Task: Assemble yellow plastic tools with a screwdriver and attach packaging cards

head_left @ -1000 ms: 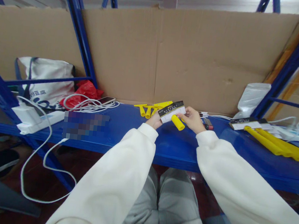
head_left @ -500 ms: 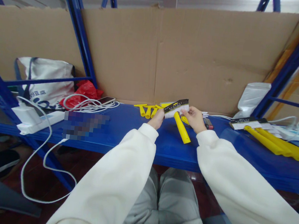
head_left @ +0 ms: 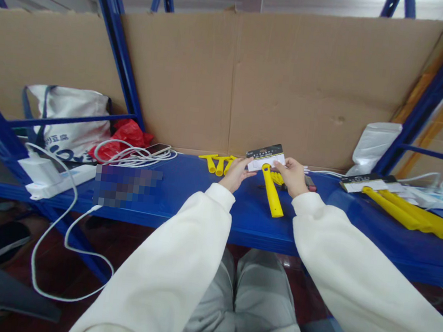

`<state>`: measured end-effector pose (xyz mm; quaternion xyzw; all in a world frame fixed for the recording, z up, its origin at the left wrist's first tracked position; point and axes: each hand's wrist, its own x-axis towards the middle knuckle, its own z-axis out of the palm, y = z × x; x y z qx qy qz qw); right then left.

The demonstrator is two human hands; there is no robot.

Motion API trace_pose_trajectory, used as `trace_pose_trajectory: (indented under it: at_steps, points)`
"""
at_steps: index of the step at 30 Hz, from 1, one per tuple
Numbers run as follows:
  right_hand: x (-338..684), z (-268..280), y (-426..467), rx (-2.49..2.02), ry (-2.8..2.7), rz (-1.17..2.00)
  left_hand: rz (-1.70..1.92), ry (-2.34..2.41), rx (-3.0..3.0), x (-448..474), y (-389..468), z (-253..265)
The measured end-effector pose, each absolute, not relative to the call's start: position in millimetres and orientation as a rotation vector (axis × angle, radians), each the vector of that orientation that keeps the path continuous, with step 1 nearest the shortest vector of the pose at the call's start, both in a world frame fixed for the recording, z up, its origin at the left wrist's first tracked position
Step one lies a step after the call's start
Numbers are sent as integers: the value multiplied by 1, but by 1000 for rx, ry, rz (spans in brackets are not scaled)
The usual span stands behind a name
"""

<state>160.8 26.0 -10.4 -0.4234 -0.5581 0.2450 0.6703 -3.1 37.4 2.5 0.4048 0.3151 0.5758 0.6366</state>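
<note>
Above the blue shelf, a black-and-white packaging card (head_left: 268, 152) is held upright, with a yellow handle (head_left: 271, 194) hanging down from its front. My left hand (head_left: 239, 173) is closed at the card's left edge, thumb near its top and the other fingers partly spread below. My right hand (head_left: 291, 175) pinches the card's lower right side, thumb on its front. Just behind my left hand lie several yellow T-shaped pieces (head_left: 220, 165). More yellow plastic (head_left: 275, 178) shows partly behind the card, its shape mostly hidden.
On the right lie several carded yellow-handled tools (head_left: 416, 214). A power strip (head_left: 62, 180), coiled white cable (head_left: 142, 156), red bag (head_left: 129, 133) and white tote bag (head_left: 68, 108) occupy the left. Cardboard (head_left: 287, 83) walls the back between blue posts (head_left: 117, 42).
The card has turned more squarely toward me and shifted slightly right, its handle now hanging straighter. My left fingers have loosened and spread.
</note>
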Motion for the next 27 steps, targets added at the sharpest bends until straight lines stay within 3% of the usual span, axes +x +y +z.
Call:
trace_pose_trajectory:
  at_steps: [9,19,27]
  points:
    - [164,-16,34,-1037,-1305,524,1229,854,929,-6,38,-1]
    - [169,-16,24,-1182,-1625,17,1318,981,897,-3,35,2]
    - [163,-23,23,-1178,-1886,182,1367,892,828,-2,34,0]
